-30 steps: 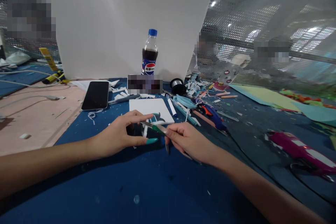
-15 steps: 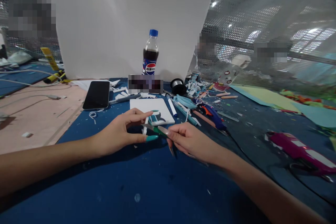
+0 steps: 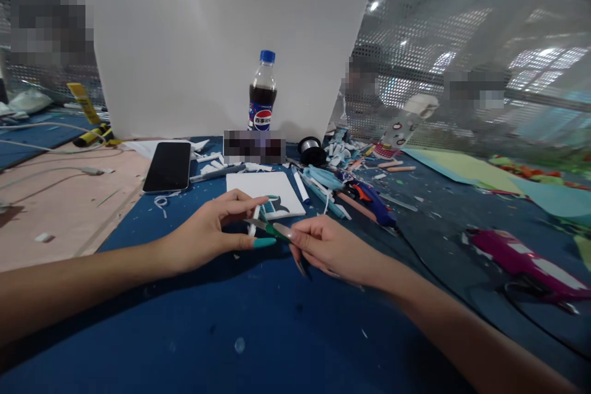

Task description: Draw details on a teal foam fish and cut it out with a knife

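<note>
My right hand [image 3: 318, 245] is closed around a small craft knife [image 3: 272, 231] with a green handle, its thin metal blade pointing left. The blade's tip reaches in between the fingers of my left hand [image 3: 221, 228]. That hand curls about a small white strip [image 3: 253, 221], with index finger and thumb on either side of the blade; its exact grip is partly hidden. Just behind the fingers lies a white square board [image 3: 240, 183] bearing a dark grey shape and teal stripes. Whether the blade touches the strip, I cannot tell.
A black phone [image 3: 167, 166] lies left, and a cola bottle [image 3: 262, 98] stands behind. Foam scraps [image 3: 339, 151], a wire spool [image 3: 311, 151] and a blue glue gun [image 3: 372, 200] sit to the right. A magenta tool [image 3: 521, 261] with a cord lies farther right.
The whole view shifts slightly to the left. Both hands keep nearly the same pose, with the knife still between them; more of its green handle shows near the blade.
</note>
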`<state>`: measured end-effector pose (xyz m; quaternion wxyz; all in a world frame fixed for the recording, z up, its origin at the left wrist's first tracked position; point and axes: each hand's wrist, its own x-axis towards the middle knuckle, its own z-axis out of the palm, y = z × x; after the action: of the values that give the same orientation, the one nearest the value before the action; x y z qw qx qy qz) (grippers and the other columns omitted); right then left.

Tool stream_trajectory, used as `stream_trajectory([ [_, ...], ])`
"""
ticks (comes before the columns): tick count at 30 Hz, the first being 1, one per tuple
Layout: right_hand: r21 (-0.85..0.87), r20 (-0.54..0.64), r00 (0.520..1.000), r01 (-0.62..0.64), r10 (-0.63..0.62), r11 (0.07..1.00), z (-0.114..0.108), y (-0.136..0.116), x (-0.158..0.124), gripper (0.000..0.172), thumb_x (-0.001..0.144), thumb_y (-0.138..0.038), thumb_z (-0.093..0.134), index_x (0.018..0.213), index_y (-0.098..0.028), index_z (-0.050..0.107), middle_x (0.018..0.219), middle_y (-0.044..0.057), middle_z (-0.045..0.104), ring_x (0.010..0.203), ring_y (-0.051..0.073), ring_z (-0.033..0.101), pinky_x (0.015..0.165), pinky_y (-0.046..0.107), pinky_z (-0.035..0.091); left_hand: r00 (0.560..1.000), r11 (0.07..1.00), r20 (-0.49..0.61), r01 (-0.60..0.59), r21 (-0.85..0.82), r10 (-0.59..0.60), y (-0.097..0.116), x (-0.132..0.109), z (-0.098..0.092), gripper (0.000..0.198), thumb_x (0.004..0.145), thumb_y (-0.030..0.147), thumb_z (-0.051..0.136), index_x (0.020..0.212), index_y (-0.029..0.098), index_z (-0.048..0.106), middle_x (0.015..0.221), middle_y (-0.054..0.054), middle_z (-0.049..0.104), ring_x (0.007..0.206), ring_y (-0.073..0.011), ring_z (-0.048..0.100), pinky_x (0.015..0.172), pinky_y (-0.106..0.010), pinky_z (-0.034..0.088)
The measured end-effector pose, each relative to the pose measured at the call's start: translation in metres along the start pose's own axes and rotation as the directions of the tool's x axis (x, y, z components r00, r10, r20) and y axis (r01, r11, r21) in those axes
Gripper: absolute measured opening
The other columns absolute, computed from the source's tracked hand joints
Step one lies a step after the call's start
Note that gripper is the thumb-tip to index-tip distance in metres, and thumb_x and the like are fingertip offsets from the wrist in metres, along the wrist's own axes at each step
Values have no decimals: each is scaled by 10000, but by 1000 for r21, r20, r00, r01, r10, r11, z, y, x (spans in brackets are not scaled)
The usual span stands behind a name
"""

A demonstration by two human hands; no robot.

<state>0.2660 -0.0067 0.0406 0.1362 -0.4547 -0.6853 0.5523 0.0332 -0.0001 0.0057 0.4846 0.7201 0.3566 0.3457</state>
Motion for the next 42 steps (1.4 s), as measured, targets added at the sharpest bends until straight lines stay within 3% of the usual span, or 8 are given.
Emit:
stream_trajectory([
  [9,-35,-3,1000,19,-19,999,3,0,1,415,963,-405,495,621,-173,530,358,-89,348,289,40,264,310,165,184,1000,996,11,-10,86,9,4,-1,2,571,779,321,678,1340,306,572,997,-11,468,921,-196,506,840,-388,491],
  [16,-41,13,1000,18,-17,999,3,-3,0,441,972,-382,470,582,-179,503,340,-92,323,285,37,262,328,163,211,1000,1000,-1,-21,12,21,-1,0,1,566,781,309,686,1336,311,570,1092,-19,475,1019,-209,533,871,-375,493],
  [24,-88,-1,997,77,-78,993,4,2,3,434,960,-399,502,590,-173,518,389,-80,363,318,37,294,352,174,223,1000,997,18,-1,80,0,3,0,2,557,788,301,670,1335,345,571,1014,-11,470,880,-181,503,707,-304,516],
  [33,-74,56,998,9,-5,997,-2,-1,-2,465,963,-456,491,593,-178,532,345,-88,316,293,48,254,327,178,194,1000,1000,13,-8,0,8,3,-1,1,526,765,270,698,1284,301,617,1029,-11,482,914,-181,513,767,-321,499],
  [42,-96,85,996,25,-17,995,2,-2,2,516,929,-561,499,596,-170,548,351,-87,313,315,54,262,347,185,201,999,999,45,20,-37,-18,4,0,3,503,739,234,707,1234,305,652,1007,0,476,807,-139,513,641,-256,512],
])
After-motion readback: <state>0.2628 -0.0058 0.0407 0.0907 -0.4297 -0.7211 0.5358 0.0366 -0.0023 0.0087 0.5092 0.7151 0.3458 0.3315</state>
